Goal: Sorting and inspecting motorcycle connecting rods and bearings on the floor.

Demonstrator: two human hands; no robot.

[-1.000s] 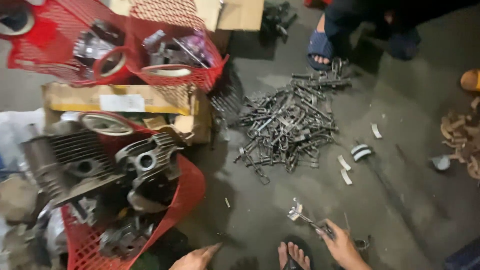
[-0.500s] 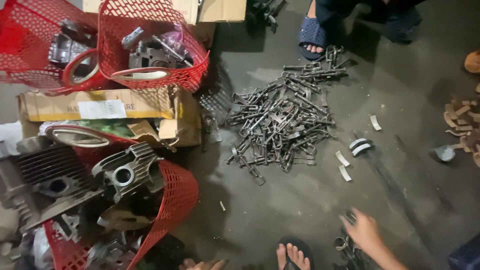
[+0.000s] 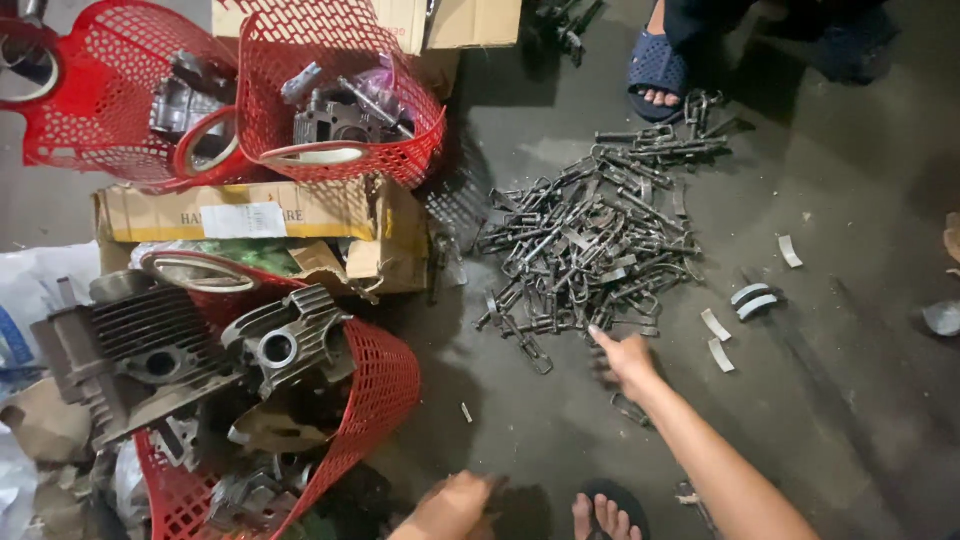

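The pile of metal rods (image 3: 590,250) is a tangle of dark grey pieces on the concrete floor (image 3: 830,400); the right hand (image 3: 625,358), half a second ago low at the frame's edge, now reaches its near edge, fingers loosely spread, holding nothing; the left hand (image 3: 450,505) stays low, its grip unclear; red baskets (image 3: 385,380) of engine parts crowd the left.

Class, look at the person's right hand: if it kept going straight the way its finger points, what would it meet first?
The right hand points up-left toward the pile of metal rods; it would probably meet the pile's near edge first, though depth is unclear.
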